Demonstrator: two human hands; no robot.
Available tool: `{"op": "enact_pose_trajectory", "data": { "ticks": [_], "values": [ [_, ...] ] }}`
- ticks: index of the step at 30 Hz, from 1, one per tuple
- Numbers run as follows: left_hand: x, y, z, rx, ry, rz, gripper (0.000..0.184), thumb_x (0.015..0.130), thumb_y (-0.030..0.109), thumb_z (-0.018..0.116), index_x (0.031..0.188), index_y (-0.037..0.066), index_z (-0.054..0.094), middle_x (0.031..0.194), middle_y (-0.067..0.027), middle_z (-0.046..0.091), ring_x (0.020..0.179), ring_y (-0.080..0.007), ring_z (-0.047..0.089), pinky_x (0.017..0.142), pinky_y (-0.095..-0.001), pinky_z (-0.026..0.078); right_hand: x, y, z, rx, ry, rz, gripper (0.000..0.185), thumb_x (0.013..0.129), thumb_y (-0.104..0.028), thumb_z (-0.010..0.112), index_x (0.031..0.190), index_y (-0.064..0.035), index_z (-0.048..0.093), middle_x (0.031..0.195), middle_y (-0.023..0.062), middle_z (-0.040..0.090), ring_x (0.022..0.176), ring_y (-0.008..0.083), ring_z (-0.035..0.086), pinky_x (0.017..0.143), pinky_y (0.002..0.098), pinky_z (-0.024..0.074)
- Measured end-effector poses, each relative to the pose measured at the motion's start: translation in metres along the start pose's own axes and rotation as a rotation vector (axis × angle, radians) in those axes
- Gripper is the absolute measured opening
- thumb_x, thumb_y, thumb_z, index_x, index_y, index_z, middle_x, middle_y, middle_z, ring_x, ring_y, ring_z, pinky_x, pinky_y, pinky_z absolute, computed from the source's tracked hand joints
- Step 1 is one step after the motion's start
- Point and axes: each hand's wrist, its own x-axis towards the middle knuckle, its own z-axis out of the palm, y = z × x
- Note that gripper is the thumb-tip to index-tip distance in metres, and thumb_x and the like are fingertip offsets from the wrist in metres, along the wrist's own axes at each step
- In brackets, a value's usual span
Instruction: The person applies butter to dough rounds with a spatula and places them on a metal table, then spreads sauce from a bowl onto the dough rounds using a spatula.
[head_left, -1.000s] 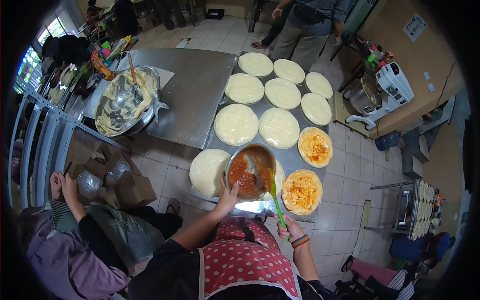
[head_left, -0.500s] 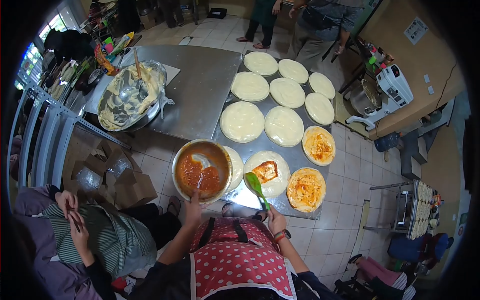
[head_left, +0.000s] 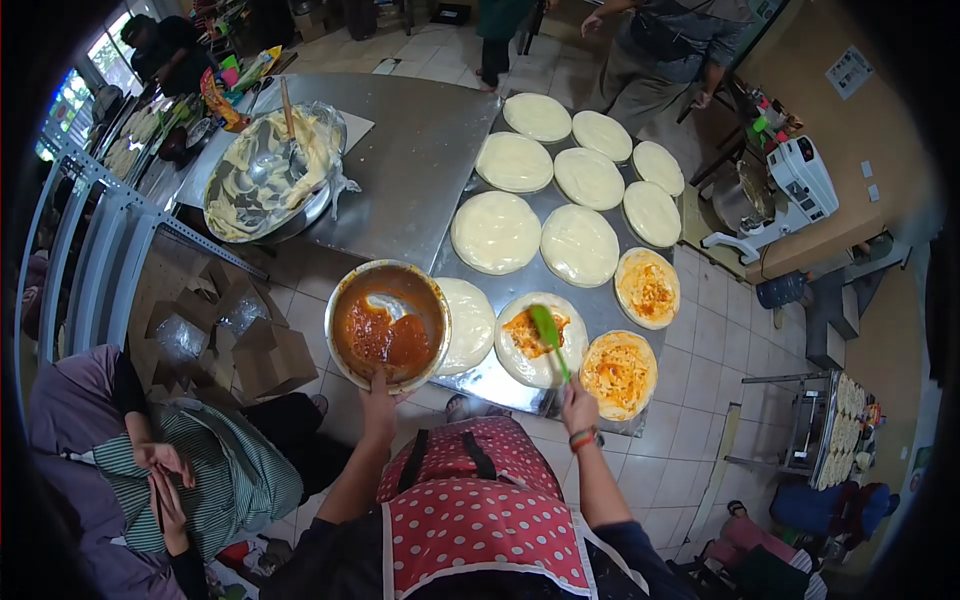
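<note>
My left hand (head_left: 378, 402) grips the near rim of a metal bowl (head_left: 443, 330), which is tilted and partly filled with chunky red-orange sauce (head_left: 400, 340). Wrapped round the handle of a green spatula (head_left: 546, 328) is my right hand (head_left: 580, 408). The spatula's head is over a pale, cream-coated round (head_left: 520, 366) that bears a patch of sauce. To its right, two rounds (head_left: 619, 375) (head_left: 648, 288) are smeared orange. A plain cream-coated round (head_left: 464, 325) lies beside the bowl, and several more (head_left: 496, 232) fill the metal table (head_left: 400, 150) beyond.
A large bowl (head_left: 318, 205) streaked with pale cream holds a wooden-handled tool at the table's left. A person in a striped apron (head_left: 225, 470) is close on my left, near cardboard boxes (head_left: 270, 355). A white mixer (head_left: 803, 180) stands at right; other people stand behind the table.
My right hand has moved the spatula right and up, and the sauce patch on the round has spread. The bowl has shifted slightly left in my left hand. The head view has shifted a little.
</note>
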Motion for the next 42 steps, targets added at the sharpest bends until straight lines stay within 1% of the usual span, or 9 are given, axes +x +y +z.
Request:
{"op": "enact_pose_trajectory", "data": {
  "ticks": [3, 8, 13, 19, 25, 31, 34, 35, 42],
  "values": [
    [-0.004, 0.003, 0.014, -0.001, 0.045, 0.014, 0.051, 0.091, 0.028, 0.043, 0.127, -0.001, 0.022, 0.122, -0.0181, 0.038, 0.101, -0.0292, 0.053, 0.072, -0.039, 0.055, 0.035, 0.005, 0.004, -0.021, -0.043, -0.045, 0.029, 0.085, -0.024, 0.045, 0.11, -0.015, 0.056, 0.075, 0.0192, 0.06, 0.068, 0.0362, 0.059, 0.059, 0.047, 0.0466],
    [-0.005, 0.006, 0.025, 0.001, 0.087, 0.042, 0.05, 0.091, 0.027, 0.043, 0.127, -0.001, 0.023, 0.121, -0.0185, 0.038, 0.102, -0.0286, 0.053, 0.071, -0.0398, 0.055, -0.034, 0.02, -0.003, -0.198, -0.242, -0.08, 0.027, 0.084, -0.022, 0.048, 0.109, -0.0143, 0.056, 0.081, 0.0176, 0.061, 0.071, 0.0359, 0.059, 0.061, 0.0455, 0.0469],
    [0.008, 0.002, 0.039, -0.031, 0.059, 0.031, 0.046, 0.091, 0.026, 0.042, 0.126, 0.0, 0.025, 0.12, -0.0175, 0.041, 0.098, -0.0278, 0.055, 0.072, -0.04, 0.055, -0.059, 0.04, -0.042, -0.159, -0.068, -0.101, 0.029, 0.081, -0.018, 0.053, 0.11, -0.0192, 0.055, 0.078, 0.0146, 0.06, 0.07, 0.033, 0.059, 0.058, 0.0443, 0.0462],
    [0.033, 0.011, 0.073, -0.043, -0.083, 0.01, 0.041, 0.092, 0.023, 0.04, 0.124, 0.0, 0.027, 0.119, -0.0169, 0.043, 0.096, -0.0277, 0.057, 0.072, -0.041, 0.055, 0.006, -0.006, -0.008, -0.165, -0.013, -0.114, 0.03, 0.08, -0.014, 0.052, 0.109, -0.0138, 0.055, 0.079, 0.0154, 0.06, 0.069, 0.034, 0.058, 0.059, 0.0431, 0.0468],
    [0.066, 0.05, 0.081, 0.022, -0.251, -0.047, 0.044, 0.091, 0.024, 0.042, 0.125, 0.001, 0.026, 0.118, -0.0169, 0.044, 0.097, -0.0274, 0.056, 0.072, -0.0418, 0.055, -0.034, 0.01, 0.001, -0.05, 0.279, 0.263, 0.03, 0.081, -0.014, 0.049, 0.111, -0.0152, 0.055, 0.076, 0.0165, 0.059, 0.065, 0.0339, 0.058, 0.056, 0.0446, 0.0461],
    [0.106, 0.076, 0.056, 0.148, -0.387, -0.095, 0.043, 0.091, 0.024, 0.041, 0.124, 0.001, 0.025, 0.117, -0.0174, 0.044, 0.096, -0.027, 0.057, 0.072, -0.0411, 0.055, -0.007, -0.085, 0.032, -0.098, 0.133, 0.282, 0.036, 0.08, -0.019, 0.049, 0.116, -0.0166, 0.05, 0.081, 0.0172, 0.058, 0.07, 0.034, 0.059, 0.061, 0.0445, 0.048],
    [0.114, 0.091, 0.051, 0.177, -0.452, -0.117, 0.042, 0.091, 0.023, 0.041, 0.123, 0.0, 0.026, 0.117, -0.0178, 0.044, 0.095, -0.026, 0.057, 0.07, -0.0396, 0.055, 0.004, -0.077, 0.028, -0.095, 0.273, 0.52, 0.019, 0.082, -0.019, 0.049, 0.097, -0.013, 0.059, 0.078, 0.0184, 0.061, 0.069, 0.0376, 0.059, 0.06, 0.0472, 0.0479],
    [0.116, 0.096, 0.048, 0.174, -0.457, -0.119, 0.042, 0.091, 0.023, 0.041, 0.123, 0.0, 0.026, 0.117, -0.0179, 0.044, 0.094, -0.0262, 0.058, 0.069, -0.039, 0.056, -0.005, -0.059, 0.026, -0.076, 0.137, 0.572, 0.027, 0.083, -0.022, 0.045, 0.107, -0.0134, 0.053, 0.082, 0.0191, 0.06, 0.075, 0.0361, 0.059, 0.063, 0.0468, 0.0476],
    [0.142, 0.102, 0.024, 0.216, -0.504, -0.165, 0.045, 0.091, 0.024, 0.041, 0.126, 0.001, 0.025, 0.118, -0.0188, 0.045, 0.095, -0.0292, 0.057, 0.07, -0.0421, 0.055, -0.052, -0.093, 0.013, 0.005, 0.32, 0.671, 0.025, 0.083, -0.016, 0.047, 0.106, -0.0129, 0.056, 0.078, 0.021, 0.06, 0.072, 0.0379, 0.058, 0.063, 0.0482, 0.0464]
  ]
}}
